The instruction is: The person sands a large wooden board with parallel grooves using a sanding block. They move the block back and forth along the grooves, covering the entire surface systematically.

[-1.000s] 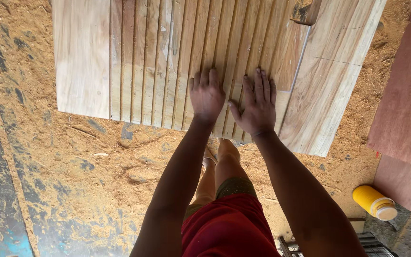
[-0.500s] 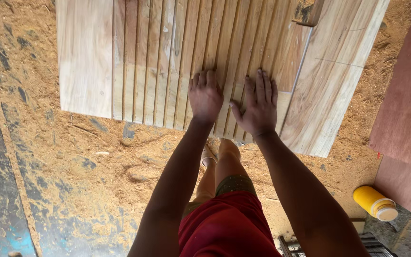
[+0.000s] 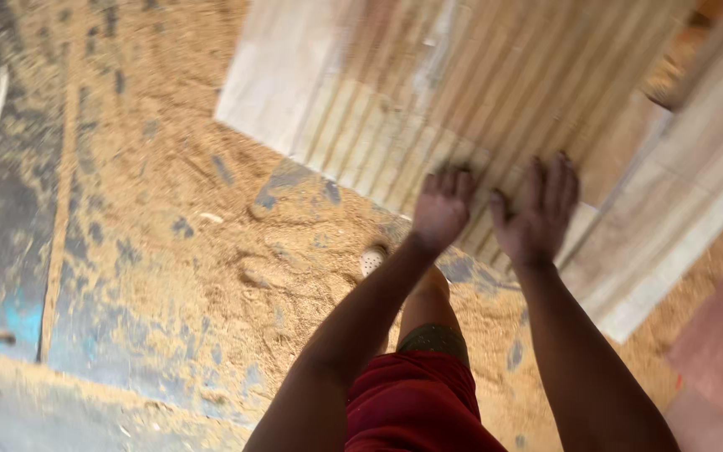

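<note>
The row of narrow wooden slats (image 3: 462, 109) lies on the sawdust-strewn floor (image 3: 211, 276), running from the hands up toward one o'clock; the picture is blurred. The left hand (image 3: 441, 209) rests flat on the near ends of the slats, its fingers (image 3: 449, 180) spread open and pointing to twelve, gripping nothing. The right hand (image 3: 537, 213), just beside it at three o'clock, lies likewise palm down, fingers splayed on the slats' lower edge. A broad pale board (image 3: 294, 75) adjoins the slats at ten o'clock, and wider planks (image 3: 671, 209) lie at three o'clock.
</note>
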